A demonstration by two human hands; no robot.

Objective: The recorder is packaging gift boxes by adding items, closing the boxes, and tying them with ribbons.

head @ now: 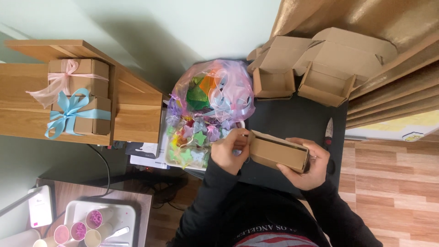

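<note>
A small brown cardboard box (pixel 277 152) is held between both hands above a dark table (pixel 292 120). My right hand (pixel 307 170) cups its right end and underside. My left hand (pixel 230 151) pinches the box's left end near a flap. Just left of my left hand lies a tray of pastel star and heart shapes (pixel 188 146), and behind it a clear plastic bag (pixel 214 91) stuffed with ribbons and coloured pieces.
Two open unfolded cardboard boxes (pixel 315 68) lie at the table's far side. A knife (pixel 328 131) rests near the right edge. On the wooden shelf (pixel 137 114) stand two boxes tied with pink (pixel 77 75) and blue (pixel 80 114) ribbons. Small cups (pixel 87 226) sit on a tray lower left.
</note>
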